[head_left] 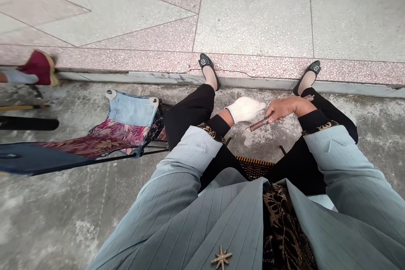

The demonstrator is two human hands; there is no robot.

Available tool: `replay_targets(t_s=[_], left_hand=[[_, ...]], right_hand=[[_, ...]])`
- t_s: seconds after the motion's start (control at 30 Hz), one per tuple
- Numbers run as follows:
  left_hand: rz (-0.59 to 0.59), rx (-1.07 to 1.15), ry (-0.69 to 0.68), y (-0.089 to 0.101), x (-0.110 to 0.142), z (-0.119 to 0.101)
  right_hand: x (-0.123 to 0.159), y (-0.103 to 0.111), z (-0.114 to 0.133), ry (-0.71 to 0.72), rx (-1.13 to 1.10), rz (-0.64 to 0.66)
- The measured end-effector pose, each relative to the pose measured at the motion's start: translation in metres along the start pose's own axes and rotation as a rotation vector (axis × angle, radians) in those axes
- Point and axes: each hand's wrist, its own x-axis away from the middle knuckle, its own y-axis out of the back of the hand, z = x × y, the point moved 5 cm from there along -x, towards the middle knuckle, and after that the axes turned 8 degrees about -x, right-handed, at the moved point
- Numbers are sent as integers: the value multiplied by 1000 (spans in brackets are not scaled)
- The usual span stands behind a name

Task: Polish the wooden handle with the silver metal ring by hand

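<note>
My left hand (246,110) wears a white knit glove and is closed, knuckles up, between my knees. A small brownish bit shows at the glove's far edge, but what the fingers hold is hidden. Bare, my right hand (282,109) is wrapped round a tool with a brown wooden handle (259,125) and a metal ring. The handle's end points down and left, below the gloved hand. Beyond my right wrist a greyish piece (309,98) shows; I cannot tell whether it belongs to the tool.
I sit on a woven wicker seat (255,166). To my left stands a folding chair (129,112) with denim and floral cloth. A person's red shoe (37,68) is at the far left. Ahead runs a raised tiled step (253,21) above the rough concrete floor (104,202).
</note>
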Motion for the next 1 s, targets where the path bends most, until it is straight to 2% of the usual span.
replay_targets(t_s=[0.07,0.1,0.23,0.27,0.33,0.43,0.53,0.6,0.67,0.8,0.9,1.0], left_hand=[[-55,37,19,7,-1,3],[-74,51,40,8,-1,5],[-61,86,176,4,-4,14],[-33,99,191,1,-4,14],[25,118,176,-6,-4,9],[33,89,120,-9,-3,-1],[20,25,113,-8,-1,-3],[25,1,121,-7,0,-1],[30,1,129,-5,1,2],[41,16,173,1,4,12],[31,14,235,5,7,20],[16,56,279,7,7,26]], right_hand=[[14,1,9,180,-154,32],[22,8,11,252,-233,-65],[47,43,0,422,-576,-698],[48,49,-6,412,-616,-815],[42,55,-16,298,-584,-946],[31,60,-23,20,-270,-1016],[20,58,-19,-207,124,-940],[10,50,-19,-307,277,-790],[1,41,-21,-340,347,-640],[-14,27,-22,-249,315,-450],[-15,17,-17,-145,150,-275],[-2,8,-2,55,-65,-52]])
